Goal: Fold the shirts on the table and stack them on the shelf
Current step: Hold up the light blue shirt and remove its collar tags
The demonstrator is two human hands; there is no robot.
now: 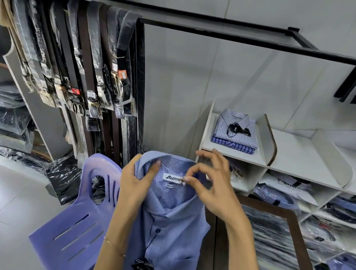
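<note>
A light blue checked shirt (172,226) is held up in front of me, collar at the top, a black hang tag near its lower front. My left hand (136,182) grips the left side of the collar, thumb inside. My right hand (209,180) pinches the collar by the white brand label between thumb and forefinger, the other fingers spread. On the white shelf (299,157) at the right lie two folded checked shirts (236,132) in a stack, with a black tag on top.
A purple plastic chair (74,222) stands below left of the shirt. Belts (89,64) in plastic sleeves hang on a rack at the left. Cubbies (324,212) under the shelf hold bagged shirts. A brown-framed glass counter (275,238) is at the lower right.
</note>
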